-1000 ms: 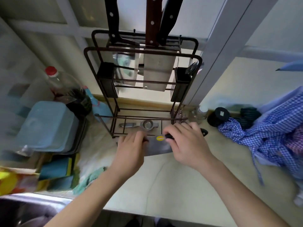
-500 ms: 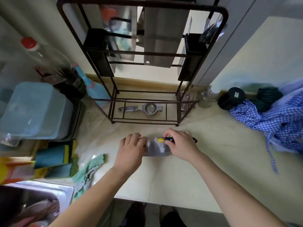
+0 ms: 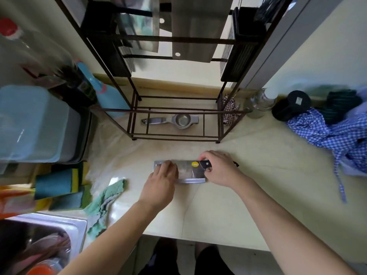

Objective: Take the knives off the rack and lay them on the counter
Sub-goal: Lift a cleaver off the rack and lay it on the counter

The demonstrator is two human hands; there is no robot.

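- A cleaver [image 3: 188, 171] lies flat on the pale worktop [image 3: 258, 185], in front of the dark metal rack [image 3: 174, 135] and well clear of its feet.
- Its blade is broad, rectangular and steel-grey, with a dull mottled sheen; the sharpened edge shows as a brighter strip along the side nearest the person.
- A round yellow sticker [image 3: 195, 164] sits on the blade close to where the handle begins.
- The handle [image 3: 205, 164] is black with small pale rivets, pointing to the person's right; most of it is hidden.
- The right hand [image 3: 220, 168] is curled over the handle, fingers wrapped on it, grasping the knife.
- The left hand [image 3: 161, 175] rests spread and flat on the far-left part of the blade, fingers extended, pressing down rather than gripping.
- Up in the rack, two more wide blades [image 3: 190, 36] hang down behind the cross bars, each with a small round hole; their handles are out of view.
- On the rack's lowest shelf lies a metal squeezer [image 3: 174, 121].
- A blue checked cloth [image 3: 327, 133] is heaped on the worktop at the right, well apart from the cleaver.
- A green rag [image 3: 107, 197] lies to the left, near the sink [image 3: 65, 225].
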